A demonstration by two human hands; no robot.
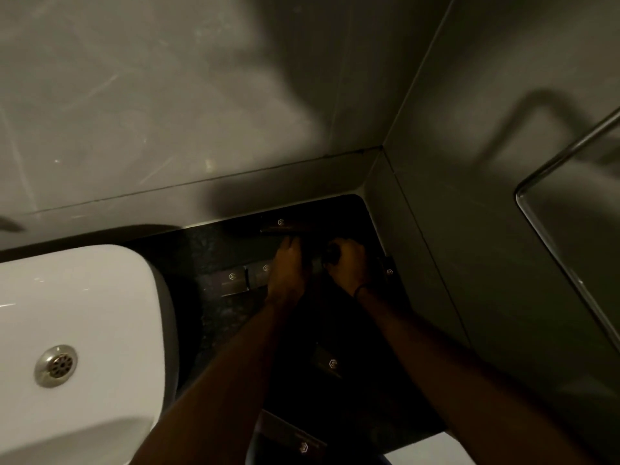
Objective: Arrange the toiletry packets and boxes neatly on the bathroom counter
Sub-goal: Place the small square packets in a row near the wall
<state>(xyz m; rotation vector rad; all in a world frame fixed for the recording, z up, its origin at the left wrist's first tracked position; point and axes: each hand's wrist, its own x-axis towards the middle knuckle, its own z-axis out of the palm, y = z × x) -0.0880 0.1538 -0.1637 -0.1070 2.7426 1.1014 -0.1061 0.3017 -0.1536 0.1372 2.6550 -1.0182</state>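
On the dark speckled counter (214, 317) lie several dark toiletry packets and boxes with a small hexagon logo. A long dark box (285, 226) lies against the back wall; my left hand (287, 270) reaches to its near edge with the fingertips touching it. My right hand (347, 263) is curled around a small dark round object (331, 254), which is hard to make out. Two flat packets (231, 280) lie side by side left of my left hand. A small box (388, 268) stands by the right wall. Another packet (330, 364) lies between my forearms, one more (295, 437) at the counter's front edge.
A white basin (84, 330) with a metal drain (57, 365) fills the left. Grey tiled walls meet in a corner behind the counter. A metal towel rail (536, 186) juts from the right wall. The scene is dim.
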